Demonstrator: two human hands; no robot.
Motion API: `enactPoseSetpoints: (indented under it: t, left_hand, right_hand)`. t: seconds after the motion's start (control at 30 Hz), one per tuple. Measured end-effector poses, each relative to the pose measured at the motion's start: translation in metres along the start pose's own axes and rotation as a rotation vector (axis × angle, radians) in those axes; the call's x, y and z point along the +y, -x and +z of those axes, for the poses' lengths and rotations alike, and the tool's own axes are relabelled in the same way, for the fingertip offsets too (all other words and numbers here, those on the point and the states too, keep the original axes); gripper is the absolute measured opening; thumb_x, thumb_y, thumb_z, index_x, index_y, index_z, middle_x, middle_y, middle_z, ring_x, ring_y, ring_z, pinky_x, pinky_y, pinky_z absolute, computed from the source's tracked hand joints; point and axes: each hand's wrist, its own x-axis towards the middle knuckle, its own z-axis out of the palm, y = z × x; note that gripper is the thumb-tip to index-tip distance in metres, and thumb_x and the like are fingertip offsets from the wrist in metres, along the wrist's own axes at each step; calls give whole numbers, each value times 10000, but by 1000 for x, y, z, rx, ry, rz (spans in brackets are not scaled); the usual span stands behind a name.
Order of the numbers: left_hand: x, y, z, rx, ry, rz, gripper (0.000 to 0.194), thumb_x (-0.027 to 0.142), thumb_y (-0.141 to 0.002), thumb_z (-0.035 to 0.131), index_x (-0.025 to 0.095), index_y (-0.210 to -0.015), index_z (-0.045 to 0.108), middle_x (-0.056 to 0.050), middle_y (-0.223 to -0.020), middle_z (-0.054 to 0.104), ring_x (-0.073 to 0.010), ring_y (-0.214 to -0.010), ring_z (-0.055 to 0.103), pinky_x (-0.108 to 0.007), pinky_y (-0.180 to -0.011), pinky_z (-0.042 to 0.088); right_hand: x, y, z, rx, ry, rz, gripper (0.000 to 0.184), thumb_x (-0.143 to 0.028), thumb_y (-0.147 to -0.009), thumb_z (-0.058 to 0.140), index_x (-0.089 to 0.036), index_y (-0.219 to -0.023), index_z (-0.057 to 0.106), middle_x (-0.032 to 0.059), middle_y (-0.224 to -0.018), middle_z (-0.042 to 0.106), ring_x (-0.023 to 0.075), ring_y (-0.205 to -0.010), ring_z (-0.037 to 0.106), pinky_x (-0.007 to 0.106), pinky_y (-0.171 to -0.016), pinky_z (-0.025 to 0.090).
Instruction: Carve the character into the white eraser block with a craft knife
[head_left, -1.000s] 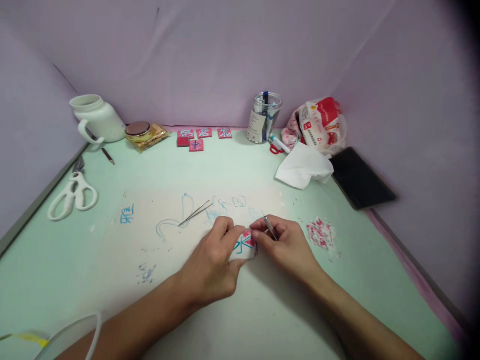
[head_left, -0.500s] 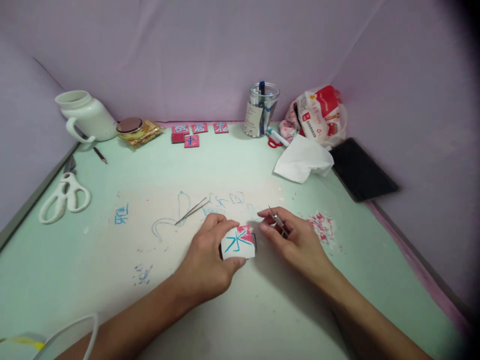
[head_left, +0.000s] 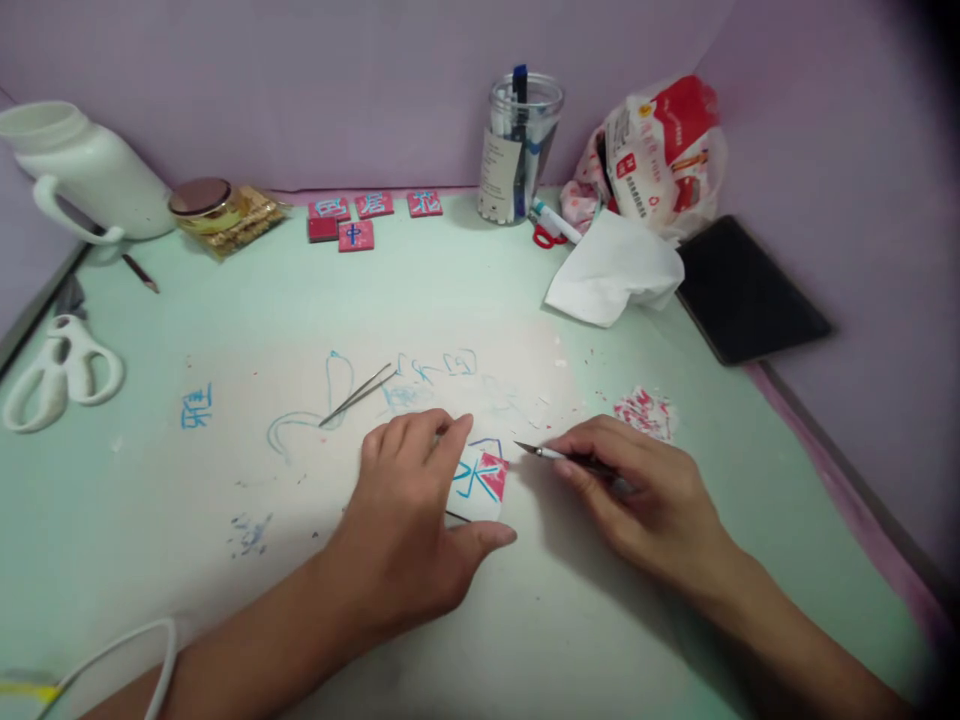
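Observation:
A small square tile, white with blue strokes and a pink-red carved patch, lies on the table, its left part hidden by my left hand. Thumb and fingers of that hand are spread around the tile; the thumb tip is off its near edge. To the right, my right hand is closed around a craft knife, its blade pointing left, just off the tile. Tweezers rest beyond my left hand. A heap of red and white shavings sits beyond my right hand.
Several pink carved tiles stand at the back. Around the edges are a white jug, a lidded jar, scissors, a pen jar, a tissue, a plastic bag and a black tablet.
My left hand has loosened around the tile, which has turned. The knife has swung from pointing up to pointing left toward the tile. The whole view has shifted.

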Motion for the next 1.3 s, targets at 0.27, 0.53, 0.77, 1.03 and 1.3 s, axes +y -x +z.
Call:
enactPoseSetpoints:
  t: [0.27,0.53,0.77,1.03,1.3]
  left_hand:
    - [14,5,4,-134,-37,5,604,207,-761,560,115,-1332,384,-153,-1214,458,-309,-1072,436,-516,-905,434]
    - [13,14,3,-81,6,-11,552,191,-800,517,93,-1319,357,-157,-1255,418,-294,-1141,407,-460,-966,439]
    - [9,9,-2,-108,-9,-3,535,231,-780,569,115,-1279,419,-139,-1167,482,-289,-1046,464,-466,-894,480]
    - [8,9,-3,-126,10,-25,500,246,-780,603,142,-1240,437,-117,-1134,490,-271,-1027,481,-430,-866,484]
    - [7,8,-3,-127,23,-23,513,246,-783,607,125,-1252,439,-116,-1118,488,-257,-1008,479,-425,-869,483]
  right_hand:
    - [-5,9,0,1,158,-71,230,-94,-800,583,-197,-993,655,37,-847,676,156,-680,625,275,-543,474]
    - [-18,19,-4,-88,194,-110,182,-88,-793,574,-149,-937,668,50,-793,664,142,-629,612,258,-503,459]
    - [-19,22,6,-49,203,-32,179,-79,-791,565,-174,-899,672,19,-759,640,118,-593,592,233,-487,434]
    - [-21,21,10,-56,192,-36,165,-70,-792,560,-163,-857,681,19,-721,621,107,-552,562,227,-469,413]
    - [-22,22,12,-84,224,-40,215,-56,-775,529,-165,-868,689,13,-701,612,102,-519,539,227,-451,390]
